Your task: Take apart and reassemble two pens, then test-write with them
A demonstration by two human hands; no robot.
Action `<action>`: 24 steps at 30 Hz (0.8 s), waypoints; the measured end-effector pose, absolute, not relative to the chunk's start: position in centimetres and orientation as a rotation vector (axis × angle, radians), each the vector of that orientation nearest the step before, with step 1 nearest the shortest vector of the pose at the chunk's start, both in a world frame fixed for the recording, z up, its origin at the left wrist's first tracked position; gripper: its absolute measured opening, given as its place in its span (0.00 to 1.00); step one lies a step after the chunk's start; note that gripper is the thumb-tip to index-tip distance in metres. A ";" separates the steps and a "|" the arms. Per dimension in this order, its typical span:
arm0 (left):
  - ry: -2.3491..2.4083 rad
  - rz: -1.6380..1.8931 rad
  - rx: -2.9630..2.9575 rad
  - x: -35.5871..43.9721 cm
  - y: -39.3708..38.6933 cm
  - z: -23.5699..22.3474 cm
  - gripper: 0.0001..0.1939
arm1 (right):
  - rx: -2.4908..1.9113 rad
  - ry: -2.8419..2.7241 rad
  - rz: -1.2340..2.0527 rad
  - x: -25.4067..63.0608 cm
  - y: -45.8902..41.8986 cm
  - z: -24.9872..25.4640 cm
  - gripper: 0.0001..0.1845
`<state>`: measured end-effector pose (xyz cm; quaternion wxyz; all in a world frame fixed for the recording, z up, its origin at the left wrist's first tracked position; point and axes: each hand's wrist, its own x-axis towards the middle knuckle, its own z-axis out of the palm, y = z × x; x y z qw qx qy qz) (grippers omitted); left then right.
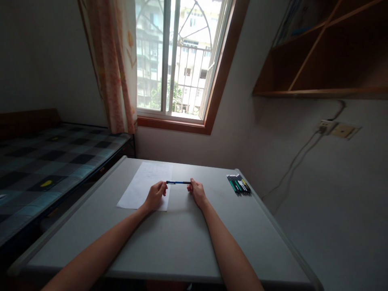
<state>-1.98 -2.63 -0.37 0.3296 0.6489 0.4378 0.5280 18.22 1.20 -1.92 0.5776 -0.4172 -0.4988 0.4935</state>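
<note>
A slim blue and black pen (178,182) is stretched level between my two hands, a little above the table. My left hand (157,195) pinches its left end, over the right part of a white sheet of paper (136,194). At the other end, my right hand (197,192) grips the dark part of the pen with closed fingers. Faint marks show on the upper part of the sheet. To the right, several pens (239,185) lie side by side in a row, mostly dark with green, white and yellow parts.
The grey-white table (169,246) has raised side edges. A bed with a checked cover (69,141) stands at the left. Behind the table are a window (182,60) and a curtain (117,72). Cables (291,165) hang from a wall socket (325,127) below a wooden shelf (318,93).
</note>
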 end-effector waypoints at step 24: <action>1.126 1.407 1.587 -1.8 -2.5 -0.3 0.11 | -0.956 -1.153 1.183 18.2 1.4 -2.2 0.26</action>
